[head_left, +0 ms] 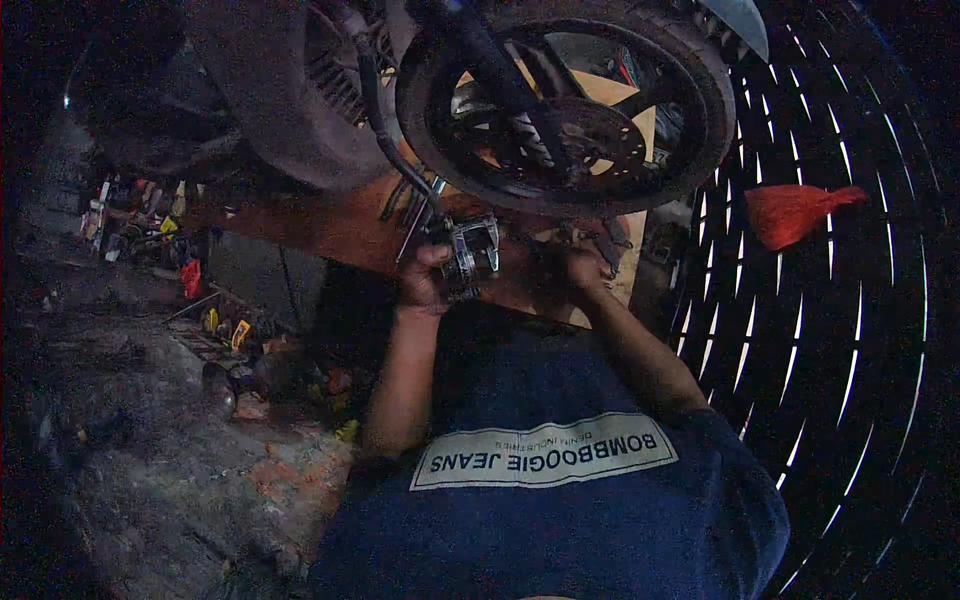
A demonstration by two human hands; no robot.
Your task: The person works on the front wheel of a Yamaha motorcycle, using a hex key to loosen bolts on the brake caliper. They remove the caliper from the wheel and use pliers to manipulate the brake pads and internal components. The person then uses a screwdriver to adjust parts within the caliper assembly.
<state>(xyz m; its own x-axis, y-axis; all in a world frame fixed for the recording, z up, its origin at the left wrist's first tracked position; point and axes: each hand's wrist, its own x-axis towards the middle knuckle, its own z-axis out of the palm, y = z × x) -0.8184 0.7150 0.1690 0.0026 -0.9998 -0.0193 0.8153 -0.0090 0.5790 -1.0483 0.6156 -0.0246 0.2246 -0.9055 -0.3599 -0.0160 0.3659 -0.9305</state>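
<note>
My left hand [428, 272] is wrapped round a silvery metal part [474, 250] with a C-shaped opening, which looks like a brake caliper. A dark hose [385, 125] comes down from the motorcycle close to this hand. To its right, my right hand [584, 270] has its fingers curled; deep shadow hides what they hold, if anything. Small dark pieces [610, 246] show beside that hand, too dim to name. Just beyond both hands stands a motorcycle wheel [715, 110] with a brake disc [625, 150] and black spokes.
A reddish-brown board [330, 232] lies under the wheel area. Cluttered tools and parts [140, 220] lie at the far left, with more loose items [235, 335] on the rough floor [170, 440]. A red plastic bag [795, 215] hangs against the slatted wall [850, 330] at right.
</note>
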